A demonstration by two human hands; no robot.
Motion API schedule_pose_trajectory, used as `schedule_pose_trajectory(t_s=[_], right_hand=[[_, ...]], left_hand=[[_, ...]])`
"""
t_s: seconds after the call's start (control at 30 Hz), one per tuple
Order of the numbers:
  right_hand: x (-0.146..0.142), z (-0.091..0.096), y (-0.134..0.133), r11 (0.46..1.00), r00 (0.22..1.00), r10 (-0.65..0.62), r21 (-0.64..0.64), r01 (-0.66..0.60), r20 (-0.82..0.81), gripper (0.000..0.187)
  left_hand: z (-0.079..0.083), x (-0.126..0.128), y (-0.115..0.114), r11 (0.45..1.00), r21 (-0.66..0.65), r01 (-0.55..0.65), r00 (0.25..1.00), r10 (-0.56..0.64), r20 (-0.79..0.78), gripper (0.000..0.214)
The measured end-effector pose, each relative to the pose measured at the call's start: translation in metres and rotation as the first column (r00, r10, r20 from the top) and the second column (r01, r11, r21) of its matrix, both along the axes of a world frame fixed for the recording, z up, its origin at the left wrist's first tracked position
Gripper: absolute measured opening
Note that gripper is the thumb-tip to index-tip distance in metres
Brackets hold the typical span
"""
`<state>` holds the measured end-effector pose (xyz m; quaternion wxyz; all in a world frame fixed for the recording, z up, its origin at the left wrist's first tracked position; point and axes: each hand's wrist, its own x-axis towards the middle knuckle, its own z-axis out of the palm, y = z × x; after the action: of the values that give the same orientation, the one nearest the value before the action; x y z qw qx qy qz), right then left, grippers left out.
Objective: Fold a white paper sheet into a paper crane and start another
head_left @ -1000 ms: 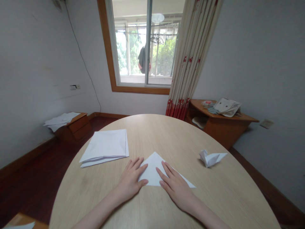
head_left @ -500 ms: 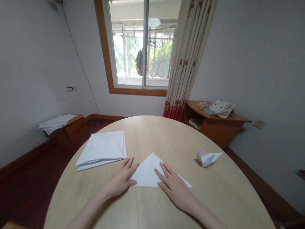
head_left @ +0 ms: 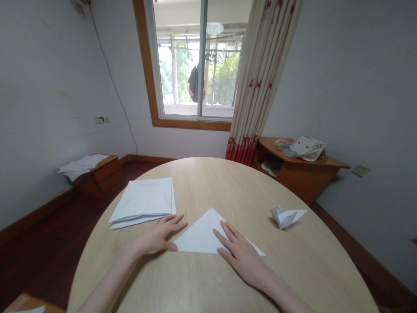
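A white sheet of paper [head_left: 200, 234], folded into a triangle, lies on the round table with its point facing away from me. My right hand [head_left: 239, 252] rests flat across its right half, fingers apart, covering part of that side. At the left corner is my left hand [head_left: 161, 234], fingers spread, its thumb close to the paper's tip; whether it touches the sheet I cannot tell. Just beyond the left fingers lies a stack of white paper [head_left: 146, 198]. Off to the right sits a folded paper figure [head_left: 285, 216] with a pointed end.
The round wooden table [head_left: 208, 291] has a curved edge. Behind it on the right stands a wooden desk [head_left: 302, 169] with a cloth bag [head_left: 309, 148]. A small cabinet [head_left: 106, 174] bearing papers is at left. A curtain [head_left: 257, 95] hangs beside the window.
My left hand has slid left, away from the middle of the triangle, uncovering its left corner. My right hand stays on the right half. The view has shifted slightly.
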<state>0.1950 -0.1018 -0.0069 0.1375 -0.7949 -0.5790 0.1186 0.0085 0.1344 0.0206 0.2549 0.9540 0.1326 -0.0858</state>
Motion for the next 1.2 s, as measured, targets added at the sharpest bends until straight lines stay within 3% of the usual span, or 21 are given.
schedule_pose_trajectory(t_s=[0.33, 0.6, 0.73, 0.83, 0.93, 1.0, 1.2], right_hand=[[0.0, -0.001, 0.0, 1.0, 1.0, 0.004, -0.01, -0.004, 0.004, 0.053], [0.0, -0.004, -0.001, 1.0, 0.999, 0.008, 0.008, -0.009, 0.033, 0.053], [0.001, -0.006, -0.001, 0.999, 0.998, 0.024, 0.035, -0.026, 0.057, 0.051], [0.001, -0.009, -0.002, 0.997, 0.996, 0.036, 0.069, -0.042, 0.078, 0.05], [0.001, -0.012, -0.002, 0.995, 0.996, 0.037, 0.093, -0.045, 0.084, 0.049], [0.001, -0.013, -0.002, 0.993, 0.996, 0.035, 0.109, -0.044, 0.081, 0.048], [0.001, -0.012, 0.0, 0.994, 0.996, 0.034, 0.098, -0.042, 0.083, 0.046]], left_hand=[[0.003, -0.004, 0.002, 0.998, -0.06, -0.028, 0.999, 0.03, 0.03, 0.078], [0.002, -0.004, -0.001, 0.997, -0.048, -0.056, 0.987, 0.062, 0.146, 0.062], [-0.006, 0.007, -0.02, 0.994, 0.08, -0.069, 0.908, 0.029, 0.419, 0.034], [-0.016, 0.017, -0.045, 0.992, 0.116, -0.05, 0.845, -0.02, 0.534, 0.039], [-0.026, 0.023, -0.07, 0.991, 0.111, 0.071, 0.848, -0.119, 0.516, 0.043], [-0.031, 0.025, -0.081, 0.992, 0.082, 0.095, 0.868, -0.123, 0.481, 0.046], [-0.043, 0.029, -0.086, 0.991, 0.069, 0.113, 0.917, -0.131, 0.378, 0.052]])
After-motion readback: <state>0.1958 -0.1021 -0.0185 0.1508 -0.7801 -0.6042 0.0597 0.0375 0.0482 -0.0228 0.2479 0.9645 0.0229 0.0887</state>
